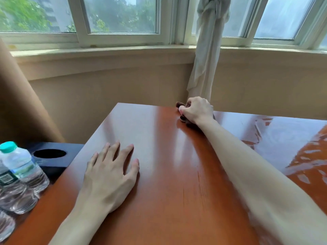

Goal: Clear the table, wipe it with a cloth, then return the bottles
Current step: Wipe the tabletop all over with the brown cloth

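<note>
A glossy reddish-brown table (pixel 159 174) fills the middle of the view. My right hand (pixel 197 110) reaches to the table's far edge and grips a dark brown cloth (pixel 180 104), which is mostly hidden under the fingers. My left hand (pixel 109 175) lies flat on the table's left part, fingers spread. Clear plastic water bottles (pixel 23 170) with teal caps stand at the far left, off the table's left edge; their bases are partly cut off by the frame.
A dark side unit (pixel 58 161) with a round hole (pixel 49 153) sits beside the table's left edge, behind the bottles. A tied pale curtain (pixel 207 55) hangs just beyond the far edge. Window sill and beige wall lie behind.
</note>
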